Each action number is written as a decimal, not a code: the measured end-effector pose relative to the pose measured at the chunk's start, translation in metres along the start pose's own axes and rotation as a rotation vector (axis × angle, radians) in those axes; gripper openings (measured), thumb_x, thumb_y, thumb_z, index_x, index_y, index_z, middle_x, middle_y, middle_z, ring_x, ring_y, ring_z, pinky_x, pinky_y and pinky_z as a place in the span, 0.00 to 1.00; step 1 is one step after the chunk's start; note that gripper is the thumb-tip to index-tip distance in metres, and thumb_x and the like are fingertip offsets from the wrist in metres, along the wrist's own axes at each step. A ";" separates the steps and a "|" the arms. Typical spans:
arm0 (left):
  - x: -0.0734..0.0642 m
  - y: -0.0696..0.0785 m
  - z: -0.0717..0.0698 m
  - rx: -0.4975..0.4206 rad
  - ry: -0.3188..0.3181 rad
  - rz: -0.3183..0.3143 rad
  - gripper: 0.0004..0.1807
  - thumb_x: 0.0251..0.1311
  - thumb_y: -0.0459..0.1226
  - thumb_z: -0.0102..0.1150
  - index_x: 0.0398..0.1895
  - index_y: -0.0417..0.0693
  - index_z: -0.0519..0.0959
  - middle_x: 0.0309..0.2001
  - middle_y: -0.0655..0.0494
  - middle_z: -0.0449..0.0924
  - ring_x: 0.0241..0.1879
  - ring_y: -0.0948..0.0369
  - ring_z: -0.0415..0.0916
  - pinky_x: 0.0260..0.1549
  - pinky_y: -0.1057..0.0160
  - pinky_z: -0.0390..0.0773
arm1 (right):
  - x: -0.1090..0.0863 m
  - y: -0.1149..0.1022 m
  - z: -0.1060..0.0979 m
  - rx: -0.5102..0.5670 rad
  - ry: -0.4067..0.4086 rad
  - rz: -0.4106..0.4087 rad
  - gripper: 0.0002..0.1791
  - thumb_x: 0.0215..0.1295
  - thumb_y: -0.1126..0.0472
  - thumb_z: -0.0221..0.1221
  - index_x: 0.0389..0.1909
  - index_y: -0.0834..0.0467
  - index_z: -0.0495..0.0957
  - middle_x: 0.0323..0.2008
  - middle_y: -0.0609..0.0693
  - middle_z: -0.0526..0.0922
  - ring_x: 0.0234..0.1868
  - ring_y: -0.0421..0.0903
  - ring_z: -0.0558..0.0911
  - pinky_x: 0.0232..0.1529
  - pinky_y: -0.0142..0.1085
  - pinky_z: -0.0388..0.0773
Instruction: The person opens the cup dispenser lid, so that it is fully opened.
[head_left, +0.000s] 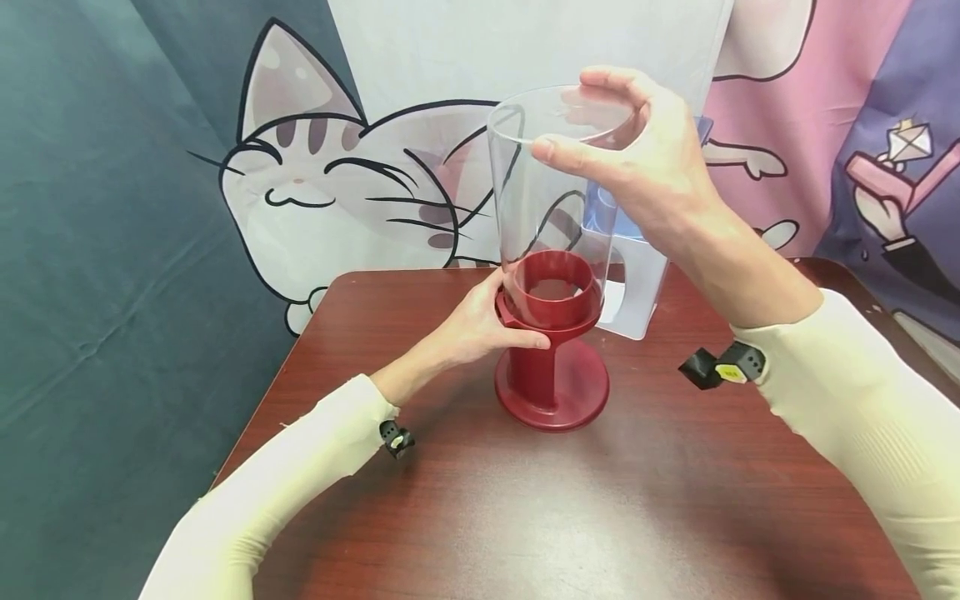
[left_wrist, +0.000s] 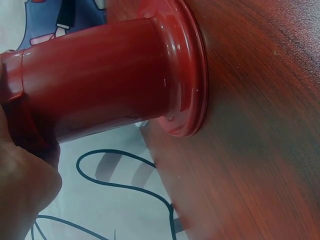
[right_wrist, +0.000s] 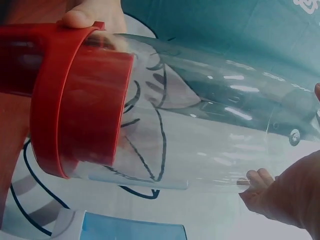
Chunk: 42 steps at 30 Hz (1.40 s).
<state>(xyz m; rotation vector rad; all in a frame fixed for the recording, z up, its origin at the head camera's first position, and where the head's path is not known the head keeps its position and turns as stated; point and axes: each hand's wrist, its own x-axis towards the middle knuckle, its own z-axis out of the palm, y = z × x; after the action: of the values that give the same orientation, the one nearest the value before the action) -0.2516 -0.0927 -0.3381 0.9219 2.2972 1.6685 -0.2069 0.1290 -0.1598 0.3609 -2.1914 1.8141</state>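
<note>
A person steadies a red pedestal stand (head_left: 534, 377) on a reddish-brown desk (head_left: 675, 492), the left hand (head_left: 480, 321) clamped on the collar near its top, thumb across the front. The right hand (head_left: 656, 158) grips the upper rim of a clear plastic cylinder (head_left: 551, 196), thumb and fingers spread around it. The cylinder stands upright atop the stand, its lower end around the red inner ring (head_left: 553, 312). Just behind sits a blue-and-white container (head_left: 641, 271), before a backdrop printed with a smiling cat (head_left: 300, 187).
</note>
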 end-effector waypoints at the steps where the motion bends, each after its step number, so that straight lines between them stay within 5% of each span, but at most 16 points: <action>1: 0.000 0.000 0.000 -0.001 0.000 0.002 0.52 0.52 0.37 0.84 0.79 0.51 0.64 0.63 0.55 0.78 0.58 0.57 0.81 0.54 0.57 0.86 | 0.002 0.001 0.000 0.003 0.005 0.004 0.43 0.56 0.53 0.80 0.73 0.47 0.73 0.67 0.45 0.79 0.54 0.47 0.85 0.56 0.38 0.74; 11: 0.000 -0.001 0.000 -0.016 -0.016 0.028 0.52 0.52 0.36 0.83 0.79 0.51 0.63 0.65 0.53 0.78 0.60 0.58 0.79 0.56 0.56 0.85 | 0.016 0.008 -0.005 0.105 0.051 0.015 0.39 0.57 0.55 0.79 0.70 0.51 0.76 0.55 0.53 0.84 0.55 0.48 0.81 0.63 0.41 0.70; 24: -0.001 0.000 0.001 -0.010 -0.011 -0.003 0.52 0.53 0.38 0.83 0.79 0.54 0.63 0.65 0.57 0.77 0.60 0.57 0.79 0.54 0.56 0.86 | -0.001 0.000 -0.002 -0.013 0.024 -0.003 0.43 0.56 0.53 0.80 0.73 0.46 0.73 0.67 0.45 0.79 0.53 0.46 0.87 0.58 0.39 0.75; 35: 0.000 -0.002 0.002 -0.011 -0.012 0.023 0.50 0.52 0.38 0.84 0.77 0.54 0.65 0.64 0.56 0.78 0.60 0.58 0.79 0.55 0.56 0.86 | 0.021 0.014 -0.010 0.302 0.114 -0.051 0.33 0.55 0.63 0.77 0.64 0.59 0.80 0.50 0.53 0.85 0.53 0.48 0.80 0.53 0.34 0.73; 42: 0.000 -0.002 0.001 -0.022 -0.023 0.036 0.50 0.53 0.37 0.83 0.78 0.54 0.64 0.65 0.56 0.78 0.61 0.59 0.78 0.55 0.55 0.85 | 0.006 0.005 -0.001 0.306 0.144 -0.137 0.35 0.49 0.66 0.80 0.62 0.56 0.82 0.58 0.53 0.82 0.42 0.50 0.84 0.47 0.35 0.78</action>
<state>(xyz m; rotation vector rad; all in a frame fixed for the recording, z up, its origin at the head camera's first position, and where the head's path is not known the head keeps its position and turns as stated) -0.2525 -0.0926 -0.3403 0.9782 2.2559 1.6850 -0.2146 0.1310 -0.1623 0.4164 -1.7522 2.0308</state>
